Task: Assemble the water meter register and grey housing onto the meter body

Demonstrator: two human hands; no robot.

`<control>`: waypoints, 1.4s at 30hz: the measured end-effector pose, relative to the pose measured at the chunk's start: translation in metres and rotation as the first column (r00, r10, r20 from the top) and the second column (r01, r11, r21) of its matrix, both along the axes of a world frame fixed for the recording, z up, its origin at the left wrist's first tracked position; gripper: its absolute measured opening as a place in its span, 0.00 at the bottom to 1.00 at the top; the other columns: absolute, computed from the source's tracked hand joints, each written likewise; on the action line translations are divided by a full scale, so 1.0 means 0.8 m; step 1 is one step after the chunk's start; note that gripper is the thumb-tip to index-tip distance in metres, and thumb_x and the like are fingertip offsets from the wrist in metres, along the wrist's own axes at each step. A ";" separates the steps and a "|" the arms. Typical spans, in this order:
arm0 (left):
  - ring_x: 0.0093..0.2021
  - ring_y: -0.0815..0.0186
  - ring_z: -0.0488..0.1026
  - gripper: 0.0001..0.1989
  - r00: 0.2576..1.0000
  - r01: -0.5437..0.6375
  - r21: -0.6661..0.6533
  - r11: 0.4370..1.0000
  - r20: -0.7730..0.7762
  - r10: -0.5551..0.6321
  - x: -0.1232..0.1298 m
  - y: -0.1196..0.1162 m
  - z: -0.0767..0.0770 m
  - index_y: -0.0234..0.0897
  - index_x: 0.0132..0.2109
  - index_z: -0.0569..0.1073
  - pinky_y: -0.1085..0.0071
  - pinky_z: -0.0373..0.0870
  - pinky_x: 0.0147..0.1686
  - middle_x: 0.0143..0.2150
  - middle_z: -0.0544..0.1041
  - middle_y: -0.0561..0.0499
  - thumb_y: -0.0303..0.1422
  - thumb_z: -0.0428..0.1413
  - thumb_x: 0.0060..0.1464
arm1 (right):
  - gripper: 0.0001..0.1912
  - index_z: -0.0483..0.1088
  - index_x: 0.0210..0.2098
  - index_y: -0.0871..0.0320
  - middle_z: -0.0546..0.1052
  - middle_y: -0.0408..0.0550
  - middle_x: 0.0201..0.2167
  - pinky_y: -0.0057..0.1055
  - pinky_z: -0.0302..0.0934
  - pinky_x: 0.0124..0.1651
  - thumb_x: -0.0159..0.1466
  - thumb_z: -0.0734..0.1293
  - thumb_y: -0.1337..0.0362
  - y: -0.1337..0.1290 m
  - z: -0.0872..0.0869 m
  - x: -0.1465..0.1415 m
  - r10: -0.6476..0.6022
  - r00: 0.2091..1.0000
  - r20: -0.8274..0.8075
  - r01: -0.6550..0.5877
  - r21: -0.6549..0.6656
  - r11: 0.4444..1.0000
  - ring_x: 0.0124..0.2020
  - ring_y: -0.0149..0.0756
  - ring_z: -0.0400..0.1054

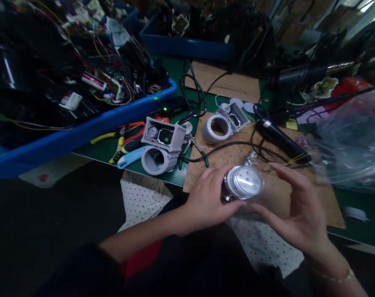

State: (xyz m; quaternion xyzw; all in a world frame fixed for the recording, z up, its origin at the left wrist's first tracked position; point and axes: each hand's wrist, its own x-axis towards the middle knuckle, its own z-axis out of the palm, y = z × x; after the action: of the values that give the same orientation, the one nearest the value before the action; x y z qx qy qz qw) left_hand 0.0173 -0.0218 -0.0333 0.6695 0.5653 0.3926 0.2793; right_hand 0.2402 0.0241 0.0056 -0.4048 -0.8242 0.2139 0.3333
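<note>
My left hand (210, 196) is wrapped round a water meter (246, 181) with a round, clear-topped dial and a metal pipe fitting at its far side. To the right of the meter my right hand (299, 210) has its thumb and fingers spread apart, with nothing between them. Beyond the meter, on a brown board (323, 202), lies a grey plastic housing (217, 128) with a ring and an open box part. A second grey housing (162, 144), a circuit board and round cell inside its box, sits left of my left hand.
Pliers and cutters (122, 148) lie beside a blue bin (82, 123) heaped with wired parts. A black cylindrical tool (283, 140) with a cable rests on the board. Clear plastic bags (357, 140) are at the right, and another blue bin (187, 45) stands behind.
</note>
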 end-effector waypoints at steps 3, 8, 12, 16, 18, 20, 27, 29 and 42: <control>0.65 0.46 0.66 0.45 0.992 0.126 -0.101 0.987 0.012 -0.126 -0.020 0.007 0.002 0.38 0.69 0.55 0.47 0.67 0.62 0.67 0.68 0.39 0.47 0.65 0.53 | 0.49 0.54 0.71 0.49 0.66 0.55 0.65 0.56 0.57 0.69 0.56 0.79 0.54 0.024 0.002 -0.019 0.216 0.969 0.124 -0.212 -0.042 0.976 0.65 0.56 0.61; 0.61 0.46 0.71 0.45 0.973 0.230 -0.171 0.958 0.061 -0.223 -0.039 0.018 0.008 0.37 0.68 0.57 0.49 0.71 0.58 0.64 0.71 0.38 0.52 0.64 0.51 | 0.52 0.54 0.71 0.51 0.68 0.54 0.64 0.48 0.61 0.66 0.54 0.81 0.54 0.055 -0.001 -0.034 0.376 0.915 0.147 -0.337 -0.237 0.911 0.63 0.51 0.66; 0.59 0.44 0.73 0.46 0.939 0.342 -0.145 0.928 0.023 -0.342 -0.056 0.029 0.004 0.36 0.66 0.60 0.50 0.70 0.57 0.62 0.74 0.38 0.53 0.66 0.48 | 0.42 0.63 0.62 0.53 0.72 0.53 0.58 0.44 0.63 0.64 0.53 0.81 0.60 0.062 0.002 -0.038 0.401 0.904 0.148 -0.362 -0.232 0.903 0.59 0.48 0.69; 0.59 0.43 0.74 0.54 0.906 0.414 -0.159 0.896 -0.028 -0.423 -0.068 0.045 0.000 0.38 0.73 0.49 0.52 0.70 0.55 0.60 0.76 0.39 0.50 0.68 0.49 | 0.35 0.66 0.56 0.53 0.74 0.52 0.54 0.43 0.62 0.65 0.52 0.79 0.66 0.069 0.009 -0.038 0.524 0.840 0.140 -0.477 -0.270 0.836 0.59 0.47 0.68; 0.59 0.45 0.75 0.57 0.897 0.430 -0.149 0.890 -0.042 -0.440 -0.068 0.054 0.000 0.39 0.74 0.43 0.55 0.70 0.55 0.59 0.77 0.39 0.47 0.69 0.49 | 0.34 0.66 0.56 0.54 0.74 0.52 0.54 0.45 0.61 0.65 0.52 0.79 0.66 0.073 0.011 -0.037 0.557 0.816 0.154 -0.503 -0.282 0.817 0.60 0.48 0.67; 0.60 0.48 0.73 0.55 0.890 0.444 -0.090 0.891 -0.073 -0.451 -0.064 0.062 0.000 0.41 0.75 0.44 0.57 0.70 0.55 0.62 0.74 0.39 0.44 0.68 0.51 | 0.34 0.66 0.55 0.54 0.74 0.52 0.54 0.46 0.60 0.66 0.51 0.79 0.67 0.075 0.011 -0.036 0.558 0.815 0.158 -0.504 -0.283 0.816 0.60 0.49 0.66; 0.71 0.53 0.59 0.54 0.847 0.529 0.115 0.841 -0.138 -0.514 -0.055 0.090 -0.004 0.41 0.74 0.45 0.60 0.63 0.63 0.75 0.56 0.43 0.39 0.68 0.50 | 0.36 0.65 0.54 0.54 0.74 0.50 0.50 0.39 0.62 0.62 0.49 0.81 0.65 0.074 -0.005 -0.034 0.530 0.847 0.035 -0.499 -0.286 0.818 0.55 0.44 0.68; 0.70 0.54 0.62 0.56 0.813 0.580 0.092 0.809 -0.121 -0.569 -0.055 0.097 -0.006 0.40 0.75 0.40 0.62 0.63 0.63 0.74 0.58 0.43 0.38 0.67 0.51 | 0.35 0.66 0.53 0.55 0.73 0.49 0.49 0.38 0.62 0.61 0.49 0.81 0.65 0.071 -0.012 -0.037 0.508 0.861 -0.029 -0.494 -0.289 0.820 0.53 0.43 0.69; 0.65 0.52 0.67 0.49 0.774 0.632 0.147 0.761 -0.160 -0.612 -0.043 0.122 -0.013 0.37 0.70 0.55 0.61 0.70 0.55 0.70 0.62 0.42 0.45 0.67 0.47 | 0.32 0.67 0.49 0.58 0.73 0.49 0.44 0.40 0.62 0.56 0.47 0.78 0.69 0.046 -0.029 -0.049 0.295 0.950 -0.105 -0.307 -0.125 0.944 0.48 0.44 0.68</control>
State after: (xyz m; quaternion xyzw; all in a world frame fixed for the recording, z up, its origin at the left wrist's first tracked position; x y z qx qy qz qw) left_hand -0.0171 0.0756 -0.0439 0.8620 0.2835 0.2957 0.2986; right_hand 0.2007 0.0605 -0.0177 -0.2869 -0.8444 0.3364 0.3024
